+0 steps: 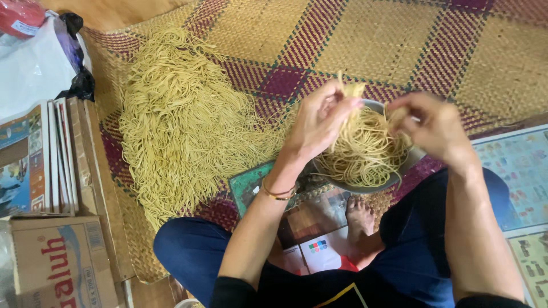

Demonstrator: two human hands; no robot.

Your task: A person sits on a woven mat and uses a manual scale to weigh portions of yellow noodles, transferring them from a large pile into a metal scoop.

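Observation:
A metal bowl (416,157) heaped with thin yellow strands (362,151) rests on the mat before my crossed legs. Above the bowl's left side, my left hand (319,120) pinches a small tuft of strands that sticks up past its fingers. My right hand (431,122) hovers over the bowl's right side with fingers curled on a few strands pulled up from the heap. A large loose pile of the same yellow strands (182,120) is spread on the mat to the left.
A woven straw mat (365,34) with maroon checks covers the floor. Cardboard boxes (57,262) and stacked printed sheets (34,159) stand at the left, white and black plastic bags (45,63) behind them. Printed papers (519,171) lie at right and under my bare foot (358,215).

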